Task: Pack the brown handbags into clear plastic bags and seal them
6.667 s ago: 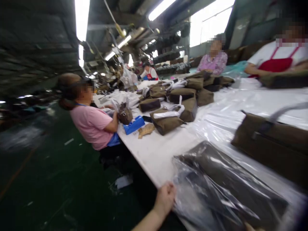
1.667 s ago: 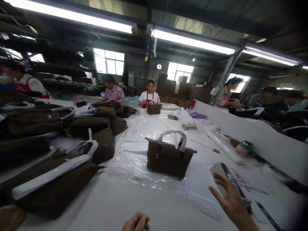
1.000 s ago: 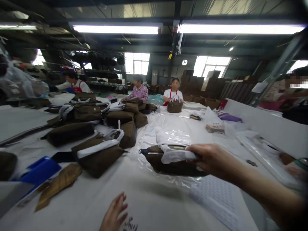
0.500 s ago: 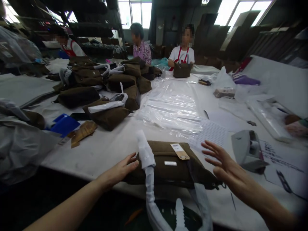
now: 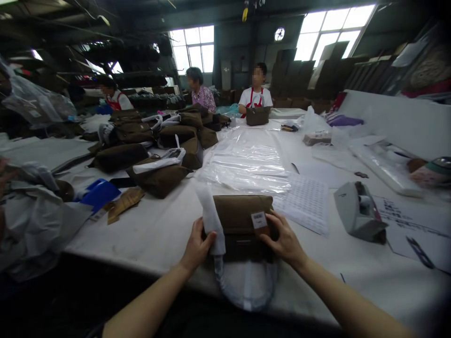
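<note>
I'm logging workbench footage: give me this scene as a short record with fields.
Left hand: grips brown bag's left end, thumb on white wrapping
Right hand: grips its right side, beside tag
Beyond: clear plastic sleeves
Right side: printed sheet, grey device
Left side: blue object, piled brown bags
Far side: person behind another bag

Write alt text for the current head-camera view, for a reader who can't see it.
Two bare hands, left and right, grip a brown bag with wrapped handles on a white table. Beyond lie clear plastic sheets, printed paper and more brown bags.
</note>
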### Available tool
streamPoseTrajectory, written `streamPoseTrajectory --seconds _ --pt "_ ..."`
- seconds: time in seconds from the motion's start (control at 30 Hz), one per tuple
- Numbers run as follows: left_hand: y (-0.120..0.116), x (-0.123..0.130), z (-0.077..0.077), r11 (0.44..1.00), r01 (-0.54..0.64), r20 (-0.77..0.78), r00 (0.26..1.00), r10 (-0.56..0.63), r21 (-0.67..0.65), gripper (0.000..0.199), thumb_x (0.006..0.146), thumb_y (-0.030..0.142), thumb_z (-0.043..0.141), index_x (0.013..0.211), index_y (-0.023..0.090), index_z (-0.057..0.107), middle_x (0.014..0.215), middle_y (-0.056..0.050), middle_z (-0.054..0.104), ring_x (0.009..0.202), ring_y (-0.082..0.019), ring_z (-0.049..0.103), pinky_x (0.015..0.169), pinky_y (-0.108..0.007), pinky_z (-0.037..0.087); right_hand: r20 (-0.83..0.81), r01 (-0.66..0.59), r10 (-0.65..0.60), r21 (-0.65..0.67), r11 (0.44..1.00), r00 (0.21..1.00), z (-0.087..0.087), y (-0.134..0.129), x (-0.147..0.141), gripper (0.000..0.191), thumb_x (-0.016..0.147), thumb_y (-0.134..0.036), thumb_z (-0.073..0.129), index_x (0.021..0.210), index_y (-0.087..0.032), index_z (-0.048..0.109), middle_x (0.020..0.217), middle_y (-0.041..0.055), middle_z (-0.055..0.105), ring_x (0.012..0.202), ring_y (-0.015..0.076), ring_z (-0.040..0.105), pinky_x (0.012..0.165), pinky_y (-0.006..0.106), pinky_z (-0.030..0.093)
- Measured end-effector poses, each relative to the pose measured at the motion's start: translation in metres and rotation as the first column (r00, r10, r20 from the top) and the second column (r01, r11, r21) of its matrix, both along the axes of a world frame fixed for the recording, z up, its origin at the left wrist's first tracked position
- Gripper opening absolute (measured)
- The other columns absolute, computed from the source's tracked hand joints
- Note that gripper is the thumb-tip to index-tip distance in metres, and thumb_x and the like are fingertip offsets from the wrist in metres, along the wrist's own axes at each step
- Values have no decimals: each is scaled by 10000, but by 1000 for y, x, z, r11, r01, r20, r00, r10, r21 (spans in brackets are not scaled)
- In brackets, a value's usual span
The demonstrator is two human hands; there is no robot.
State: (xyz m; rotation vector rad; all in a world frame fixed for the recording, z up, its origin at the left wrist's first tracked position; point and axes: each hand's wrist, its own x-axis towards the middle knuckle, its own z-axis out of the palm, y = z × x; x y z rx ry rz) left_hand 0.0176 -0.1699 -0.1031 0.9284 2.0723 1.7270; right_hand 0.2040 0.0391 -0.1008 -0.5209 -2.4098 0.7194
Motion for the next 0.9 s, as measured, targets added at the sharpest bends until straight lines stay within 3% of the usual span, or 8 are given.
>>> streamPoseTrajectory --seconds 0.13,0.27,0.37,0.43,0.5,0.57,0.77,0.9 --pt "-20 10 -15 992 62 -87 994 -72 -109 445 799 357 592 1193 165 518 1297 -129 400 1228 -270 382 1045 -341 292 -28 68 -67 54 996 997 -23 -20 16 444 787 -330 581 1193 -228 432 1300 113 391 1202 293 390 1004 500 365" --pt "-16 0 -3 972 -31 -308 950 -42 -231 626 835 354 546 1378 202 274 1406 -145 281 1301 -294 292 1052 -435 301 -22 159 -158 33 987 987 -19 -18 10 536 825 -345 540 1300 -228 323 1250 123 440 1170 297 424 946 516 420" --pt "13 -9 16 959 -130 -650 757 -67 -250 661 884 279 463 1428 224 92 1488 -128 133 1361 -296 151 1061 -482 279 -39 234 -231 207 950 972 -4 -5 -13 601 861 -282 474 1392 -196 205 1403 155 282 1292 334 272 987 554 360" --pt "40 -11 26 929 -72 -783 564 -263 -364 596 900 258 417 1426 202 142 1488 -98 187 1366 -281 139 1073 -467 265 73 92 -131 392 916 989 5 2 -33 581 865 -196 427 1406 -209 213 1476 112 169 1342 326 155 1042 556 273" --pt "67 -12 30 879 -45 -817 395 -421 -475 553 900 324 412 1405 182 238 1457 -72 287 1355 -267 188 1084 -452 242 247 -117 -2 469 875 969 10 8 -52 578 861 -177 413 1409 -201 230 1476 84 209 1350 285 152 1077 517 222" --pt "88 -14 25 856 -73 -825 318 -467 -513 542 892 421 400 1369 172 332 1426 -61 350 1337 -256 246 1096 -448 198 356 -218 45 463 859 933 6 14 -67 583 866 -244 427 1410 -168 232 1462 93 247 1350 263 163 1091 493 189" --pt "108 -21 0 846 -95 -824 303 -478 -525 542 891 492 349 1321 171 419 1402 -45 390 1313 -230 298 1122 -413 -1 428 -228 37 405 885 903 -16 21 -78 621 865 -339 445 1412 -146 225 1479 106 164 1359 270 114 1100 491 119" --pt "106 -22 -3 845 -89 -809 357 -468 -528 552 882 487 381 1342 181 387 1420 -38 359 1327 -244 268 1121 -435 -4 386 -209 52 378 902 921 -18 20 -79 614 855 -314 456 1406 -144 245 1475 104 182 1357 272 124 1102 504 112"
